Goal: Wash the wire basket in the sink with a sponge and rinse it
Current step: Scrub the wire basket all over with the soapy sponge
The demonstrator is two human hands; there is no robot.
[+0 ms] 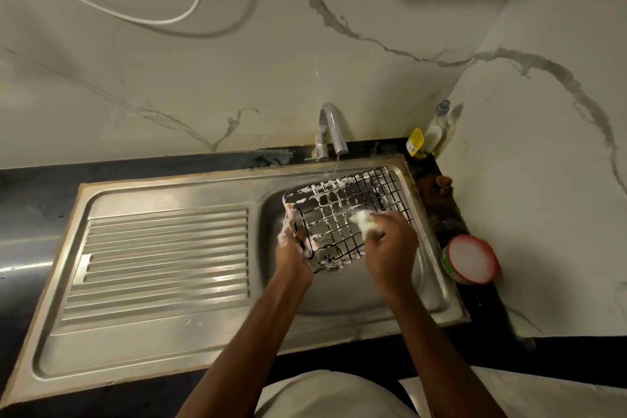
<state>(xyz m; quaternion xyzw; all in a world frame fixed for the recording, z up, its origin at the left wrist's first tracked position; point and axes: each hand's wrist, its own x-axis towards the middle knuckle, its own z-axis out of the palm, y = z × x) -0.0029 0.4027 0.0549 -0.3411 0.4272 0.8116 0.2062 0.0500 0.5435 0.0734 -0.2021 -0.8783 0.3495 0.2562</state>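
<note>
Black wire grid basket (349, 214), soapy, tilted in steel sink (437, 268). Left hand (293, 248) grips basket edge; right hand (390, 241) clutches foamy sponge (364, 219) against mesh. Yellow bottle label (415, 142) behind sink unreadable.

A chrome faucet (330, 131) stands at the back edge of the dark tabletop (40, 187), beyond both grips, and lets a thin stream of water fall. To the left of the grips lies the ribbed steel drainboard (163, 261), and far above it a white cord (135, 15) loops across the marbled wall (339, 44). Right of the grips, a round tub with a red rim and white lid (471, 260) sits on the tabletop; farther back in the corner stand a clear bottle with a grey cap (437, 131) and a yellow bottle (415, 142), touching each other.
</note>
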